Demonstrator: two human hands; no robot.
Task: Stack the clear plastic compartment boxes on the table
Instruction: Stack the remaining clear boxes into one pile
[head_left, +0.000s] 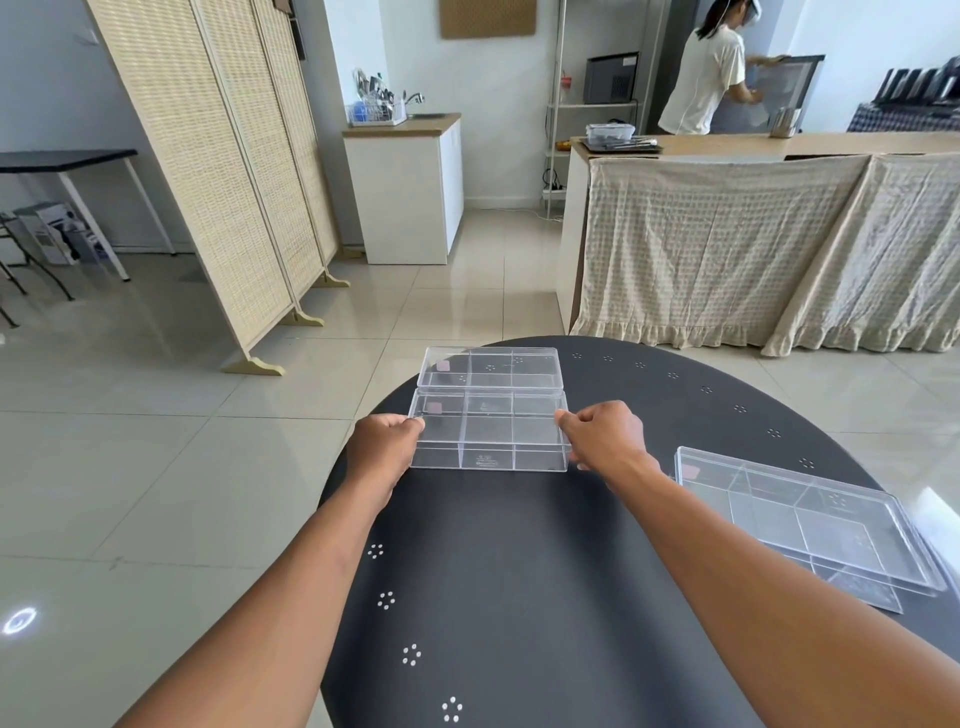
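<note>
Two hands (387, 441) (602, 434) gripping box (488, 434) ends

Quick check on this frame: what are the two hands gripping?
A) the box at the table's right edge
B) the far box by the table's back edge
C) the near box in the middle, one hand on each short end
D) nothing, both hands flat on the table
C: the left hand and right hand clasp opposite short ends of the near box, just in front of the far box.

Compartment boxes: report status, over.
Both hands, left and right, grip near box by its ends. Far box just behind it. Third box on the right. Nothing blocking.
</note>
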